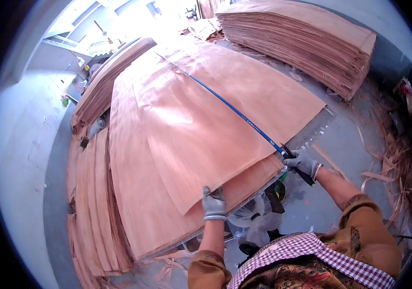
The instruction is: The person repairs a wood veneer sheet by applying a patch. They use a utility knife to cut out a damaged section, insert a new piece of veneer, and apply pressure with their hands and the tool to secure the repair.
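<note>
A large thin reddish-tan wood veneer sheet (225,130) lies askew over a stack of similar sheets (131,207). At its near edge, my gloved left hand (213,204) pinches the sheet close to a corner; some of the fingers are hidden. My gloved right hand (303,163) is closed around the dark handle end of a long thin blue pole (237,113). The pole slants away to the far left across the veneer, and its thin tip reaches the far part of the sheet. Both hands wear grey gloves.
A tall veneer stack (302,43) stands at the far right. Narrower veneer strips (95,207) lie along the left side, beside another stack (112,79). Torn scraps (389,159) litter the right floor. Clear plastic bags (259,219) sit below the near edge.
</note>
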The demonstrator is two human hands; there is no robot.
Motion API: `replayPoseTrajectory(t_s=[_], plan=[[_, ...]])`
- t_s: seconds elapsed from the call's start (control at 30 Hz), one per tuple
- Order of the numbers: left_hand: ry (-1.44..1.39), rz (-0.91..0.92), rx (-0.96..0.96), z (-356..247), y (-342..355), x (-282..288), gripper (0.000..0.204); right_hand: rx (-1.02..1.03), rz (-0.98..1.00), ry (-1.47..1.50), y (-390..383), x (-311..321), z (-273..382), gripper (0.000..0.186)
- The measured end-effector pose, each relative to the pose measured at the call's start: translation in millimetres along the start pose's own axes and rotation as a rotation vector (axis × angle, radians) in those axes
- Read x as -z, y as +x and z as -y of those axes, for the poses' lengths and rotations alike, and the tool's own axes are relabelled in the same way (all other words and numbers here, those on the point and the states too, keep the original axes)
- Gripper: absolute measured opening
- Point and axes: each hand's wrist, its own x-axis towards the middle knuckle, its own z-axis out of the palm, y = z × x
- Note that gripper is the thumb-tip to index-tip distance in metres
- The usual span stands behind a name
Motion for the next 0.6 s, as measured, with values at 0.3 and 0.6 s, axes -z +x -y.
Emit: replayPoseTrajectory(t_s=[0.3, 0.6], plan=[[0.106, 0.146, 0.139, 40, -69, -57, 0.024, -0.123, 0.095, 0.28, -4, -13, 5, 0.035], [-0.02, -0.037, 0.083, -18, -84, 17, 0.029, -0.055, 0.154, 0.6, 8, -8, -9, 0.036]])
